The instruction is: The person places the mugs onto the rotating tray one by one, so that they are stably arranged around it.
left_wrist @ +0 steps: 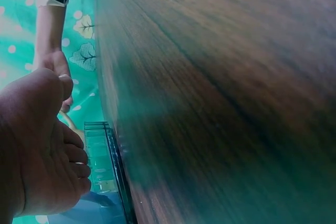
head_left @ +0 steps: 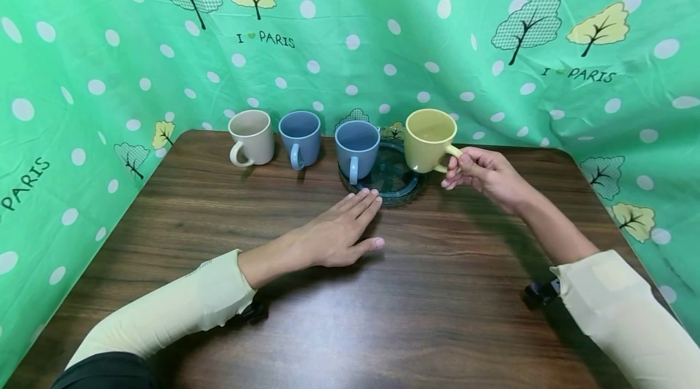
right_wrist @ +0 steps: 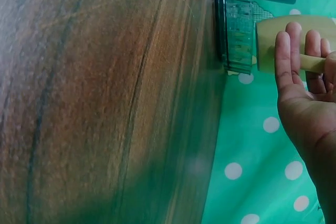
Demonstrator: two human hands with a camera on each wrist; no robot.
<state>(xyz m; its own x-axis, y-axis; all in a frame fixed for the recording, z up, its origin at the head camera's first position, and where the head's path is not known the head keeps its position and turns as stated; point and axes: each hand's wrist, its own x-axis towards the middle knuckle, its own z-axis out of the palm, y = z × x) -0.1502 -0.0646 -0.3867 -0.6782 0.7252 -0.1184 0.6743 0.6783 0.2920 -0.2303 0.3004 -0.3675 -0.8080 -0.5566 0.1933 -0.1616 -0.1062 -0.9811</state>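
A yellow mug (head_left: 429, 143) hangs upright over the right side of a round, dark see-through glass dish (head_left: 407, 197). My right hand (head_left: 487, 176) pinches its handle between thumb and fingers. In the right wrist view the base of the yellow mug (right_wrist: 268, 45) stands apart from the dish's rim (right_wrist: 239, 35). A blue mug (head_left: 358, 146) stands in the left part of the dish, handle toward me. With fingers straight, my left hand (head_left: 341, 231) lies palm down before the dish, fingertips at its front rim; whether they touch it I cannot tell.
Left of the dish, a second blue mug (head_left: 299, 137) and a cream mug (head_left: 251, 137) stand in a row at the back of the brown wooden table (head_left: 415, 322). A green printed curtain (head_left: 350, 67) hangs right behind the table's far edge.
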